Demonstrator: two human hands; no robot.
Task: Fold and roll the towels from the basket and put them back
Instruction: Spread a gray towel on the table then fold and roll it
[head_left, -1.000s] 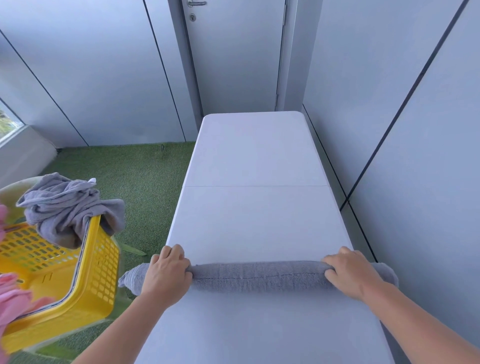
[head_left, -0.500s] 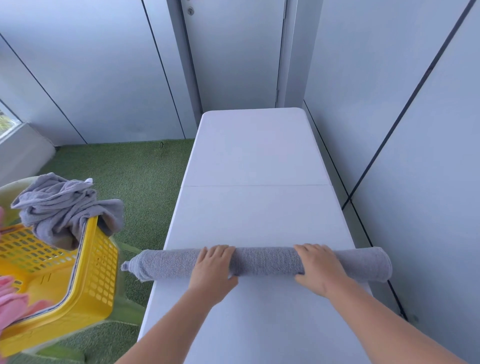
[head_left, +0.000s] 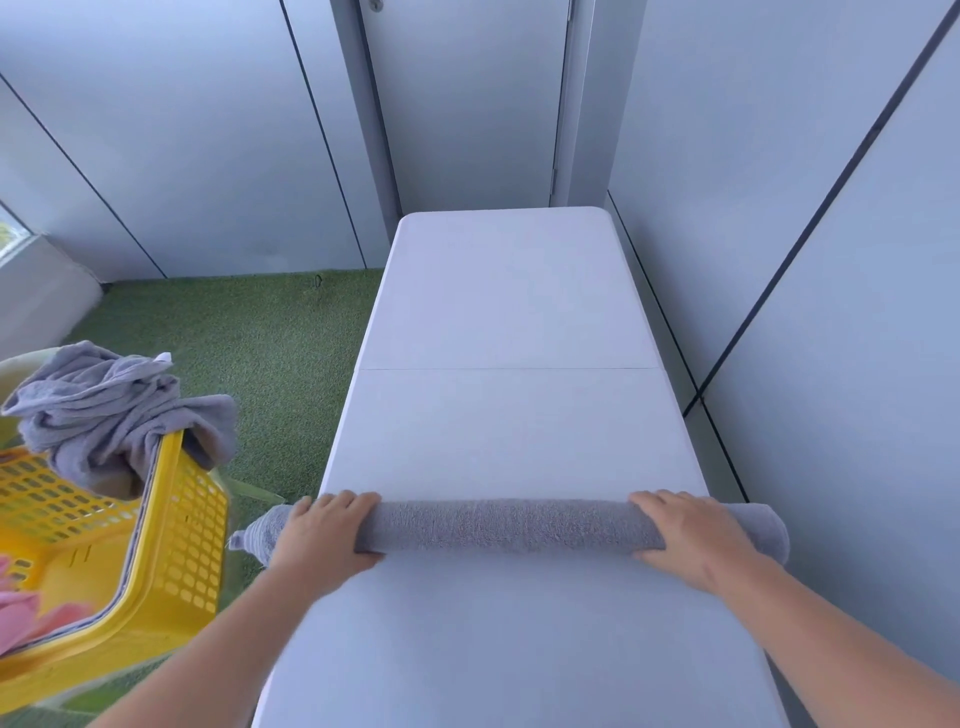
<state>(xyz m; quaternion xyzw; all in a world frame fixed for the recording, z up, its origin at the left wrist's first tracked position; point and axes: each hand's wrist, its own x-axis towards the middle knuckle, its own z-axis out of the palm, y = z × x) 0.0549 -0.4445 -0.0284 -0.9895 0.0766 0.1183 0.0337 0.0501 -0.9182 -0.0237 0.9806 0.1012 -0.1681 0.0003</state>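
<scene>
The left hand (head_left: 324, 535) was curled over the left part of the rolled grey towel (head_left: 509, 526), fingers laid across its top and thumb against the near side. The right hand (head_left: 693, 540) was clamped likewise near the right end, well apart from the left. The roll was laid crosswise at lower centre of the frame on the white folding table (head_left: 509, 431), both ends overhanging. At lower left, a yellow basket (head_left: 176, 551) was seen, a crumpled grey towel (head_left: 114, 410) draped over its rim and pink cloth (head_left: 21, 618) inside it.
</scene>
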